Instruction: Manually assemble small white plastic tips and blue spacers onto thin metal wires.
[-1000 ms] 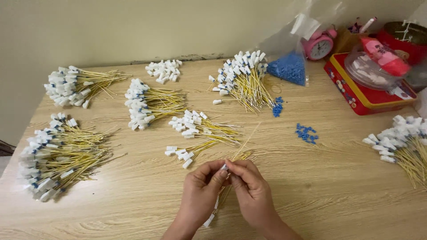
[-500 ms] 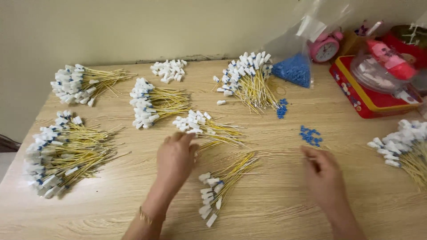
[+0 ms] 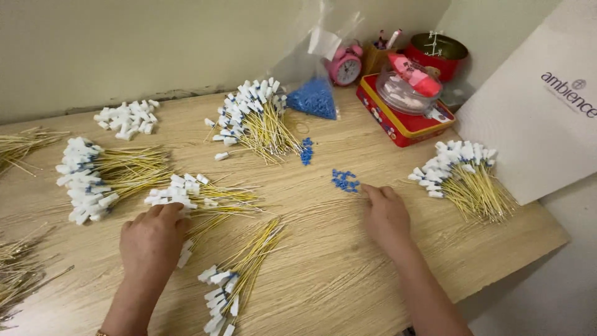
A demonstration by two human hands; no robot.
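While both hands are down flat-ish on the pale wood-grain tabletop (image 3: 323,274), quite a lot of sorting looks done already, judging by the piles. A short bundle of thin yellow wires with white plastic end connectors (image 3: 239,280) is laid just below and inboard of the left hand (image 3: 151,239), and a second fanned bunch of the same yellow wires w/ white ends (image 3: 193,196) is touched at its near edge by the left fingertips. Nothing seems to be pinched there tbh: fingers are curled loosely over the wire ends, palm down, wrist straight; whether a single wire is caught under them can't be told.

The right hand (image 3: 387,218) is stretched out palm down, fingers together and slack, nothing gripped, tips just short of a small scatter of tiny blue plastic clips (image 3: 344,180). Further out from that hand, a clear plastic bag of more blue clips (image 3: 314,99) is seen, so plenty of clips are left imo.

Finished-looking bundles are spread around: one up past the blue scatter (image 3: 255,121), one far left of the left hand (image 3: 93,177), one out to the right of the right hand (image 3: 463,177). A loose heap of white connectors w/o wires (image 3: 127,118) is also left, well beyond the left hand.
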